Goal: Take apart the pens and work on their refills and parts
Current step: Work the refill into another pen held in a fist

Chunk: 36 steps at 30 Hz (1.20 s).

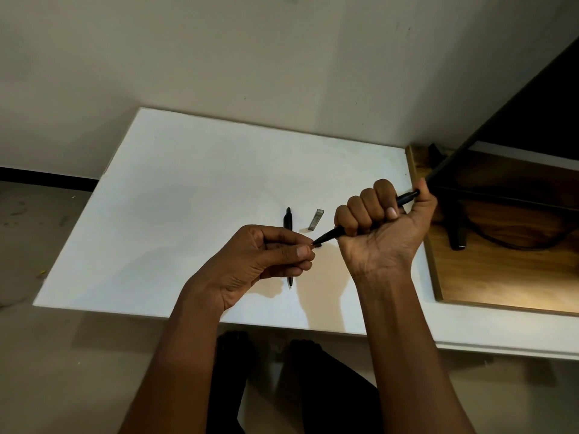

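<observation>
My right hand (383,227) grips a black pen (329,237) in a full fist above the white table (175,195). The pen's rear end sticks out by my thumb and its tip points down-left. My left hand (266,261) pinches that tip between thumb and fingertips. A second black pen (288,219) lies on the table behind my left hand, which hides its middle; its point shows below the hand. A small grey clear refill case (315,219) lies just right of that pen.
A wooden desk surface (501,270) adjoins the white table on the right, carrying a black stand and cable (457,233). A dark slanted bar (488,120) crosses above it. The wall runs behind; the floor lies left and below, with my legs under the table edge.
</observation>
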### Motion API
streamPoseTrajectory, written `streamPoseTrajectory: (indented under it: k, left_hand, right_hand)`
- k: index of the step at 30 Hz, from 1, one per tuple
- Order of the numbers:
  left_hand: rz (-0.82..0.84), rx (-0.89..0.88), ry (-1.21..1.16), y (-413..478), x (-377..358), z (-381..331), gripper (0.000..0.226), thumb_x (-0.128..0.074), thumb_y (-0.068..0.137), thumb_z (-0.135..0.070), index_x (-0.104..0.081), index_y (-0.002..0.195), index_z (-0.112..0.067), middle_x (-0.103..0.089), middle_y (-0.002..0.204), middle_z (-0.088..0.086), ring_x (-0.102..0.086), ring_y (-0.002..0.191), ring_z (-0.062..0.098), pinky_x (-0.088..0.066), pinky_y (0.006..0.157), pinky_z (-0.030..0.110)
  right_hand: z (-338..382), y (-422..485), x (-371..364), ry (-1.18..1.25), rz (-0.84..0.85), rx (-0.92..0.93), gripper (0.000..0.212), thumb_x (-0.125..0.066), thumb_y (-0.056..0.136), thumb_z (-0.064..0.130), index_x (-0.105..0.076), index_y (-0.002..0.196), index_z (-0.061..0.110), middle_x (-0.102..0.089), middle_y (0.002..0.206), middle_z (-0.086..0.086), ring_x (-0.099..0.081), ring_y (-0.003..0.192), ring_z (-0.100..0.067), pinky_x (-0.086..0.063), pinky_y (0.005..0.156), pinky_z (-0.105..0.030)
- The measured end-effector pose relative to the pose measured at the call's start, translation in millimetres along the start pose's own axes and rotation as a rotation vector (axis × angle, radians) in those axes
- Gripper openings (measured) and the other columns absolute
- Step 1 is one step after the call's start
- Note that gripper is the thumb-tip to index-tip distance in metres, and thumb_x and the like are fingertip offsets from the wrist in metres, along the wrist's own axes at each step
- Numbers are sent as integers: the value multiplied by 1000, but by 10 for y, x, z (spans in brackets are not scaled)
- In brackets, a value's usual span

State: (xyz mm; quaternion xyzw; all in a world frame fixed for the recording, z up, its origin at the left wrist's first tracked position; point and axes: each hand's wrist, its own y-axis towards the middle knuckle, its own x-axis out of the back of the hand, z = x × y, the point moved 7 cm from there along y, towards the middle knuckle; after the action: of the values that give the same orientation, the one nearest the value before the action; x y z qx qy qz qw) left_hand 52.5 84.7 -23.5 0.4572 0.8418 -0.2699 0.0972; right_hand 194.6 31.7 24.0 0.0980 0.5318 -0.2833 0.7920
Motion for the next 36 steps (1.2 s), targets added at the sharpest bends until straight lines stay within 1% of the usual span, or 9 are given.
streamPoseTrajectory:
  k: [4, 8, 11, 14, 19, 24, 27, 30, 36]
  left_hand:
    - [-8, -1, -2, -3, 6, -2, 33, -86, 64, -29, -82, 93, -14, -79, 92, 13, -77, 84, 20, -59, 73, 22]
    - [-5, 0, 8, 2, 2, 1, 33, -86, 64, -29, -82, 93, -14, -79, 92, 13, -77, 84, 19, -59, 73, 21]
    - [-5, -2, 7, -1, 7, 1, 32, -86, 65, -28, -82, 93, -13, -79, 91, 13, -77, 84, 20, -59, 73, 22]
    - [-3, 0, 11, -4, 5, 3, 31, -86, 65, -27, -82, 93, -14, -79, 91, 13, -77, 84, 20, -59, 73, 22]
    - [-2, 0, 9, -4, -1, 0, 31, -86, 65, -27, -82, 93, -14, -79, 90, 12, -77, 83, 19, -59, 73, 22]
    - [-2, -1, 11, 2, 3, -4, 32, -86, 65, -28, -82, 93, -13, -79, 90, 12, -77, 84, 20, -59, 73, 22]
    - [-2, -3, 6, 1, 5, -6, 32, -86, 65, -29, -82, 93, -14, -79, 90, 12, -77, 83, 19, -59, 73, 22]
    - [-3, -4, 10, 6, 1, -3, 31, -86, 65, -28, -82, 93, -14, -79, 90, 12, -77, 83, 20, -59, 73, 22]
    - [-5, -4, 8, 10, 11, 2, 32, -86, 65, -28, -82, 93, -13, -79, 91, 13, -77, 83, 20, -59, 73, 22]
  right_hand:
    - [5, -5, 10, -5, -5, 10, 56, -35, 93, 50, -35, 46, 18, -15, 46, 5, -11, 40, -10, -17, 41, -21]
    - [3, -2, 9, 8, 1, 1, 60, -32, 95, 52, -35, 46, 18, -14, 46, 6, -10, 40, -10, -15, 42, -22]
    - [0, -6, 7, 5, 0, 7, 55, -37, 91, 49, -35, 45, 18, -14, 46, 5, -11, 40, -10, -16, 42, -21]
    - [-8, -4, 4, 18, 3, -1, 61, -32, 96, 53, -35, 46, 18, -14, 47, 6, -10, 41, -10, -14, 42, -22]
    - [13, -8, -7, 7, -2, 2, 55, -37, 91, 49, -34, 46, 18, -13, 47, 6, -10, 41, -10, -15, 41, -22]
    - [8, -8, -1, -1, -16, 2, 60, -33, 96, 53, -34, 47, 18, -13, 47, 6, -9, 41, -11, -14, 42, -22]
    - [13, -7, -13, -6, -5, 4, 54, -38, 90, 49, -33, 46, 18, -13, 47, 6, -8, 41, -11, -13, 42, -22]
    - [12, -8, -16, -17, -4, 6, 54, -41, 89, 51, -33, 47, 18, -13, 47, 6, -9, 42, -11, -13, 42, -23]
    - [18, 2, -8, -12, 3, 7, 57, -34, 93, 50, -34, 47, 18, -13, 47, 6, -9, 41, -10, -15, 42, -22]
